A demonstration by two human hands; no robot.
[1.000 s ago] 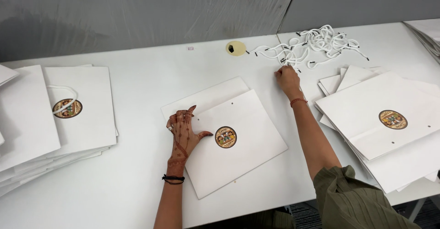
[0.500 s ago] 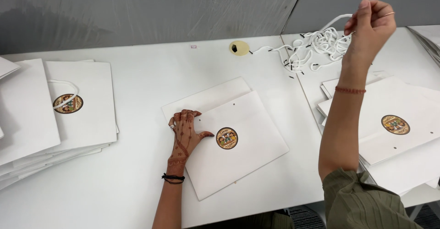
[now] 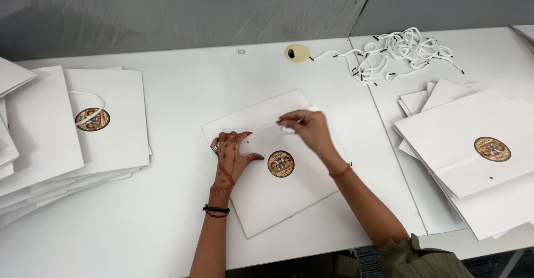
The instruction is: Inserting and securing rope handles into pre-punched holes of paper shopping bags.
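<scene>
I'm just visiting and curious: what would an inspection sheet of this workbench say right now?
Surface: white table, a seam between two tabletops at the right.
Job's things: flat white paper bag with a round sticker, lying in the middle; a white cord with a dark tip pinched at its top edge.
Clutter: stack of finished bags at the left, one with a cord handle; stack of bags at the right; small round disc.
Grippers: left hand pressed flat on the bag; right hand pinching the cord.
Cables: nothing seen; only a pile of loose white cords.
Surroundings: grey sheeted wall behind.
</scene>
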